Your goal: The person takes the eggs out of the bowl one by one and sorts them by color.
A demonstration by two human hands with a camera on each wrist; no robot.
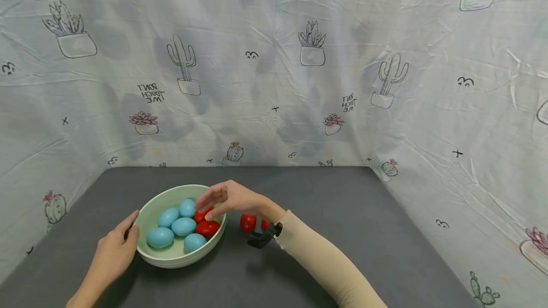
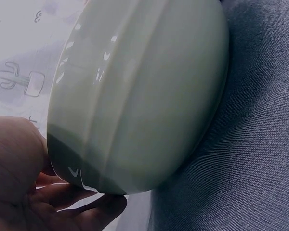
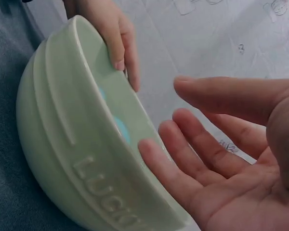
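A pale green bowl [image 1: 171, 262] holds several light-blue eggs [image 1: 184, 226] and two red eggs [image 1: 207, 228]. My left hand [image 1: 112, 250] grips the bowl's left side, thumb at the rim and fingers along the outer wall, as the left wrist view shows from below. Over the bowl's right rim hovers my right hand [image 1: 236, 197], its fingers spread and loosely bent above the red eggs. In the right wrist view nothing lies between that thumb [image 3: 221, 96] and the fingers. The hand partly covers the upper red egg.
Just right of the bowl, a red egg-like piece [image 1: 248, 223] lies on the dark grey tabletop [image 1: 317, 194]. Another red piece [image 1: 264, 224] is mostly hidden behind my right wrist, which wears a black band [image 1: 264, 236]. A cactus-print cloth [image 1: 265, 122] hangs behind and at the sides.
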